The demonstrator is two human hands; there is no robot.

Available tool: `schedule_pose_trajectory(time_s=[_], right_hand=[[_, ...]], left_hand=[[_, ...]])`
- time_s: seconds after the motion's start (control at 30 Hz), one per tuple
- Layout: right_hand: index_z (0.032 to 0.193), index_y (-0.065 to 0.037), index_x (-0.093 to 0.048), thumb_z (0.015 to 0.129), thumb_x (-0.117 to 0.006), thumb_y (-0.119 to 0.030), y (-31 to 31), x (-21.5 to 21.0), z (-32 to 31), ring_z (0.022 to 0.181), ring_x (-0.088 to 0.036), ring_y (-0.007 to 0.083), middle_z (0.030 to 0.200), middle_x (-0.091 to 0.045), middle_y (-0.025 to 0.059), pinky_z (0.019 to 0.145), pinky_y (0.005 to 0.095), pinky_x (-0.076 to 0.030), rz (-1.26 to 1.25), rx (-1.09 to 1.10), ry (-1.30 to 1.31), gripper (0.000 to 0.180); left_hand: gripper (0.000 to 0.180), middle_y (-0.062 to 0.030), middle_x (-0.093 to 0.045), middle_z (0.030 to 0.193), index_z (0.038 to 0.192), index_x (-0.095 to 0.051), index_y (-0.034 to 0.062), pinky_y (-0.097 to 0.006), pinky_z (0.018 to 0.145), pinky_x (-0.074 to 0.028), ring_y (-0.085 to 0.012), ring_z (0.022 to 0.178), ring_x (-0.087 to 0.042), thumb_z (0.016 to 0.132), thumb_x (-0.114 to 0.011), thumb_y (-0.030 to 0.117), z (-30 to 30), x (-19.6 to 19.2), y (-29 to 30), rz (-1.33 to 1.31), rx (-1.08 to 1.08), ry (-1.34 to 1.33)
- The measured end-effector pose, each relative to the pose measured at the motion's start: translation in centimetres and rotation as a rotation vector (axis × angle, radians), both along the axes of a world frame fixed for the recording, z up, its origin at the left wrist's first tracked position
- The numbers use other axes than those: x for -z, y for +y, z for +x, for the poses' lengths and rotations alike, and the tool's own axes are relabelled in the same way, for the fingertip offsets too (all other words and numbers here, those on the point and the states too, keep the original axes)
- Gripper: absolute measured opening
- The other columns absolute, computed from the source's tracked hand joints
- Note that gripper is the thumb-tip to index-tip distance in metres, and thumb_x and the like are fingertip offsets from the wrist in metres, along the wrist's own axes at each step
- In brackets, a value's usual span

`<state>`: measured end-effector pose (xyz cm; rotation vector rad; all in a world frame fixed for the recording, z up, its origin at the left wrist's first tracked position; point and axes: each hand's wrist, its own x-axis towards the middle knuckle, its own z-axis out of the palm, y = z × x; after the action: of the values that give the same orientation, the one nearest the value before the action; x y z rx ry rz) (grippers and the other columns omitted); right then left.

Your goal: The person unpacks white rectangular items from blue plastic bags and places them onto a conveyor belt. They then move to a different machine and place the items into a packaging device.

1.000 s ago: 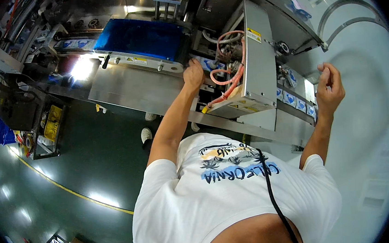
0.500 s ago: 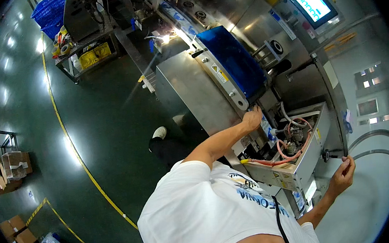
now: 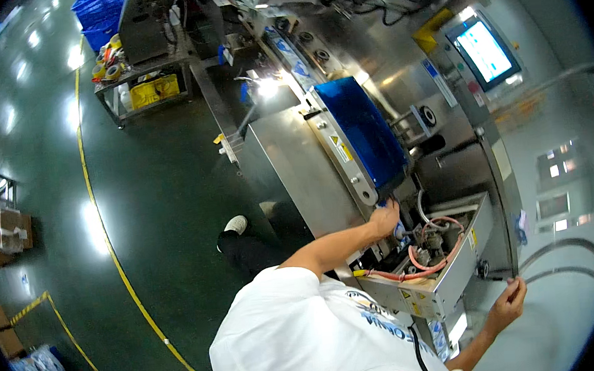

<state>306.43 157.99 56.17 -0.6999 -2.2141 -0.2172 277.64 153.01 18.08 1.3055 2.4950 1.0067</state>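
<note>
My left hand [image 3: 386, 219] reaches into the steel packaging machine, just below the near end of its blue cover [image 3: 363, 130]. Its fingers are curled over a strip of blue-and-white film [image 3: 399, 231], the fingertips partly hidden; what they grip does not show. Off to the right, my right hand [image 3: 508, 301] is closed, thumb and fingers on the end of a thin dark handle [image 3: 499, 274]. That handle runs out from a round black knob [image 3: 484, 268] on the side of an open steel box [image 3: 398, 295], which holds pink hoses [image 3: 417, 272] and metal fittings.
A lit touch screen [image 3: 487, 52] is mounted on the machine at upper right. Beyond the machine's left side stands a steel bench [image 3: 110, 106] with tape rolls and a yellow crate [image 3: 154, 90]. Blue baskets [image 3: 100, 15] are stacked farther back. Yellow lines [image 3: 107, 237] mark the green floor.
The view has shifted a little, so the machine sits lower in the picture. Both hands stay at the same places on the machine, the right one still at the handle's end.
</note>
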Motion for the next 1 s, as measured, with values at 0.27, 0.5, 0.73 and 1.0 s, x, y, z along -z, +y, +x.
schedule_pose_trajectory(time_s=[0.27,0.5,0.73,1.0], right_hand=[[0.117,0.002,-0.068,0.109,-0.055,-0.017,0.7,1.2,0.7,0.089,-0.073,0.0240,0.099,-0.075,0.0147,0.079,0.0354,-0.058,0.015,0.027,0.006,0.024],[0.119,0.001,-0.068,0.109,-0.055,-0.018,0.8,1.3,3.2,0.093,-0.075,0.0230,0.103,-0.077,0.0142,0.081,0.0346,-0.059,0.008,0.061,0.021,0.025],[0.117,0.000,-0.070,0.107,-0.059,-0.016,1.6,3.0,4.1,0.094,-0.076,0.0212,0.101,-0.078,0.0139,0.082,0.0325,-0.059,-0.029,0.150,0.096,0.022],[0.110,-0.004,-0.072,0.103,-0.063,-0.010,2.0,5.9,2.9,0.081,-0.074,0.0125,0.092,-0.078,0.0064,0.067,0.0267,-0.057,0.013,0.074,0.189,0.013]], left_hand=[[0.071,-0.0378,-0.053,0.144,0.150,-0.041,-0.0157,-0.037,0.064,-0.062,-0.0333,0.090,-0.076,0.090,-0.064,0.016,-0.3,1.2,0.2,-0.121,-0.005,0.092],[0.057,-0.0278,-0.067,0.118,0.138,-0.051,-0.0147,-0.044,0.072,-0.063,-0.0381,0.096,-0.074,0.088,-0.064,0.011,2.1,-0.6,-0.1,-0.029,0.168,-0.054],[0.063,-0.0322,-0.067,0.119,0.140,-0.045,-0.0167,-0.042,0.061,-0.062,-0.0346,0.083,-0.077,0.086,-0.064,0.010,0.0,1.0,-0.3,-0.096,0.023,0.233],[0.054,-0.0171,-0.071,0.108,0.133,-0.054,-0.0124,-0.032,0.057,-0.061,-0.0242,0.072,-0.076,0.090,-0.065,0.019,-2.8,5.4,0.3,-0.052,-0.009,0.445]])
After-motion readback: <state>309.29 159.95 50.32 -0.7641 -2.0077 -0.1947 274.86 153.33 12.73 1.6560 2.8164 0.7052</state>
